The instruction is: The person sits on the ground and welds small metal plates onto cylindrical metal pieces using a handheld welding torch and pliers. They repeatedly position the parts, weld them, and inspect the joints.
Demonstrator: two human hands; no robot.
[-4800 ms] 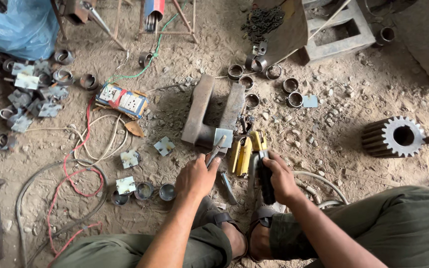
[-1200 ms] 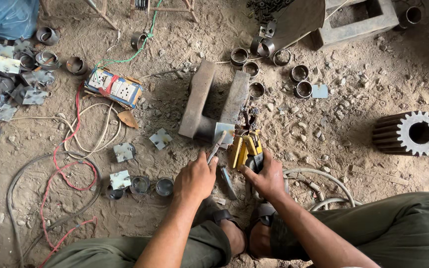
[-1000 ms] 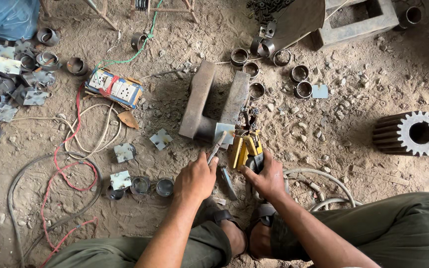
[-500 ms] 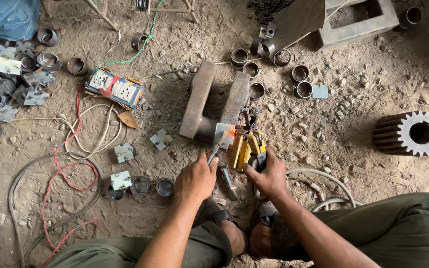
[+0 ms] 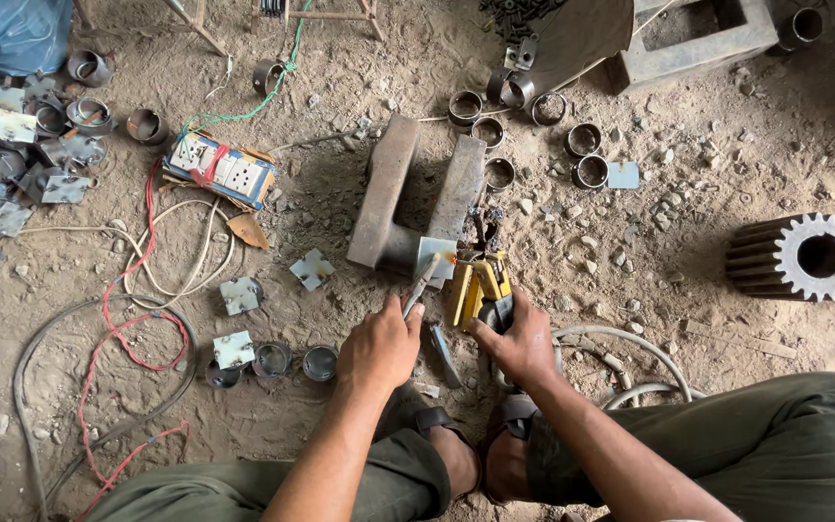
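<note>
Left hand [image 5: 381, 343] pinched thin rod [image 5: 423, 282], tip glowing on small square plate [image 5: 434, 259] against steel channel [image 5: 416, 198]. Right hand [image 5: 519, 338] gripped yellow holder [image 5: 478, 288]. Judged risk: bare fingers near hot tip, burn; plate slipping.

Both hands closed, held low between the knees

The left hand [image 5: 381, 345] is curled shut, forearm extended forward; the right hand [image 5: 519, 340] is clenched just beside it, wrist bent.

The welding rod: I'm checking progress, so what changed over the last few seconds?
The right hand slid forward onto the yellow holder. A glow now shows where the rod in the left hand meets the small plate. Steel block, rings and gear stayed put.
</note>
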